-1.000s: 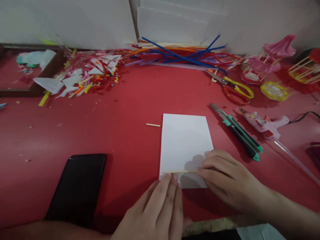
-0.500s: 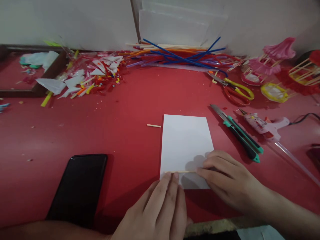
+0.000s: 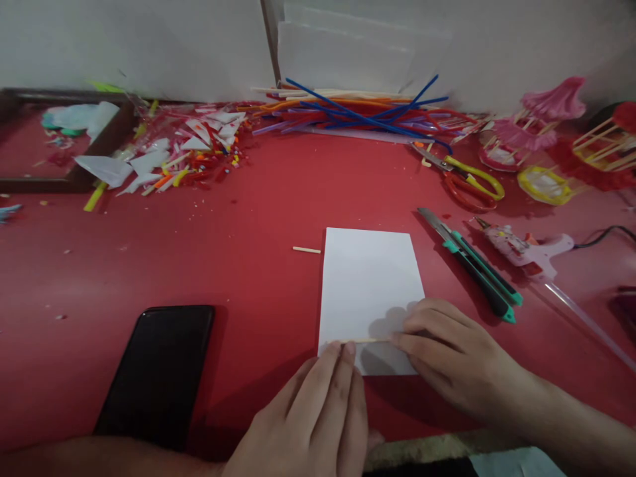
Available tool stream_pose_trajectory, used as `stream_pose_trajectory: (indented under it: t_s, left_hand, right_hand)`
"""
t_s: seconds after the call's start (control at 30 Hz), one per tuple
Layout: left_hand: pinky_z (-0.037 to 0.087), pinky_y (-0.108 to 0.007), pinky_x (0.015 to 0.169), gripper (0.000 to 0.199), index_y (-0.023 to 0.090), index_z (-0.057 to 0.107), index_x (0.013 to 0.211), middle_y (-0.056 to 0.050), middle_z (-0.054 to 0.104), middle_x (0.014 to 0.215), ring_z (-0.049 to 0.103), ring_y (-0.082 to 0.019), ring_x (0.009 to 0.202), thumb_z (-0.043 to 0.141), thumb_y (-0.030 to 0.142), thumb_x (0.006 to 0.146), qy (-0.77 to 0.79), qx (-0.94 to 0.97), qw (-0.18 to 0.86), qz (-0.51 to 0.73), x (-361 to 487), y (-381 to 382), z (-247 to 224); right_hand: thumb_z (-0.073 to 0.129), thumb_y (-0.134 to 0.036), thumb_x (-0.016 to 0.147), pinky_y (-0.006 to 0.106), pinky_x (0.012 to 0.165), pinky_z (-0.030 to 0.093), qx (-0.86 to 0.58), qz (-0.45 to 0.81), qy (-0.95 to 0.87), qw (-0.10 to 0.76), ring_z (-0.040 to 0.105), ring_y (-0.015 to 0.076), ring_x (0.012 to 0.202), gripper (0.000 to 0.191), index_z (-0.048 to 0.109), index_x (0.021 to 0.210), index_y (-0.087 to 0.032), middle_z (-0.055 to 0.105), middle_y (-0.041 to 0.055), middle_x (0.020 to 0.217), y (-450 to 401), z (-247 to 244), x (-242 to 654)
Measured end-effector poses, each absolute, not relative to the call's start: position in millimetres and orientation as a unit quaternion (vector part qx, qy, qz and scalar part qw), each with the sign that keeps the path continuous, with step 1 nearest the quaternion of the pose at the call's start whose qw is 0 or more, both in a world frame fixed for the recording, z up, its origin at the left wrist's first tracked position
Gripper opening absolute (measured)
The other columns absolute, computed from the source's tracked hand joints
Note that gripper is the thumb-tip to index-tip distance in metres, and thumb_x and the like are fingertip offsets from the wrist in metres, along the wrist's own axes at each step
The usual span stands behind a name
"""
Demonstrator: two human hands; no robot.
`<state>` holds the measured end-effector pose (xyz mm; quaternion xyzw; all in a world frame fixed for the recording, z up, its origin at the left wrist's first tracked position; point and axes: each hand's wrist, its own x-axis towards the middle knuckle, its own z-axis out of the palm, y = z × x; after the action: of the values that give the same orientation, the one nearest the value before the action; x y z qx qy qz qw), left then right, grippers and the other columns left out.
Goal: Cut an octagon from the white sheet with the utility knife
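A thin wooden stick point(image 3: 370, 340) lies across the lower part of a white sheet or pad of paper point(image 3: 370, 278) on the red table. My left hand point(image 3: 318, 417) comes in from below, its fingers long and close together, the fingertips holding the stick's left part down against the paper. At the stick's right end, my right hand point(image 3: 452, 358) is closed in a pinch on it, over the paper's right edge. Its fingertips hide that end. A short cut piece of stick point(image 3: 307, 250) lies just left of the paper.
On the right are a green-and-black utility knife point(image 3: 477, 271), a glue gun point(image 3: 527, 248), scissors point(image 3: 472, 179) and pink stick-built pieces point(image 3: 531, 126). Pipe cleaners point(image 3: 358, 112) and scraps point(image 3: 199, 146) line the back. A phone point(image 3: 159, 371) lies at left, near a brown frame point(image 3: 99, 146).
Nearly nothing differs. Both hands keep their places on the stick, and the whole view has shifted very slightly.
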<state>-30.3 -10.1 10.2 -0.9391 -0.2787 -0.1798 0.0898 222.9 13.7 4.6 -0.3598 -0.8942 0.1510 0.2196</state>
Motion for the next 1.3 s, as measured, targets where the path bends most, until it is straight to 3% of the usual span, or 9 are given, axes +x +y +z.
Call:
stream_pose_trajectory:
  t_s: [0.3,0.5,0.7,1.3]
  left_hand:
    - [0.059,-0.034,0.085,0.033,0.004,0.069,0.109,-0.016,0.073,0.113,0.067,-0.028,0.110,0.054,0.032,0.097,-0.286,-0.935,0.092,-0.186,-30,-12,11]
    - [0.060,-0.035,0.082,0.034,0.005,0.069,0.108,-0.017,0.072,0.114,0.067,-0.029,0.110,0.054,0.033,0.096,-0.286,-0.934,0.095,-0.192,-32,-14,6]
    - [0.062,-0.037,0.082,0.035,0.003,0.069,0.109,-0.019,0.071,0.115,0.068,-0.031,0.109,0.058,0.033,0.095,-0.273,-0.941,0.086,-0.183,-33,-12,10]
    - [0.062,-0.036,0.079,0.035,0.003,0.070,0.107,-0.019,0.072,0.113,0.069,-0.031,0.106,0.059,0.034,0.094,-0.274,-0.935,0.090,-0.204,-33,-12,9]
  right_hand:
    - [0.051,-0.004,0.093,0.040,0.089,0.051,-0.367,0.168,-0.885,0.230,0.053,0.0200,0.093,0.023,0.062,0.110,-0.014,0.061,0.0077,0.094,13,1,223]
    - [0.058,-0.012,0.091,0.032,0.080,0.053,-0.382,0.200,-0.870,0.240,0.058,0.0181,0.096,0.022,0.061,0.111,-0.019,0.060,0.0073,0.102,21,12,238]
    - [0.059,-0.010,0.088,0.032,0.077,0.051,-0.404,0.198,-0.865,0.223,0.059,0.0170,0.090,0.014,0.065,0.095,-0.020,0.061,0.0050,0.096,27,21,251]
    - [0.058,-0.010,0.090,0.032,0.078,0.049,-0.390,0.226,-0.869,0.206,0.058,0.0167,0.088,0.011,0.063,0.091,-0.019,0.060,0.0047,0.093,26,17,245]
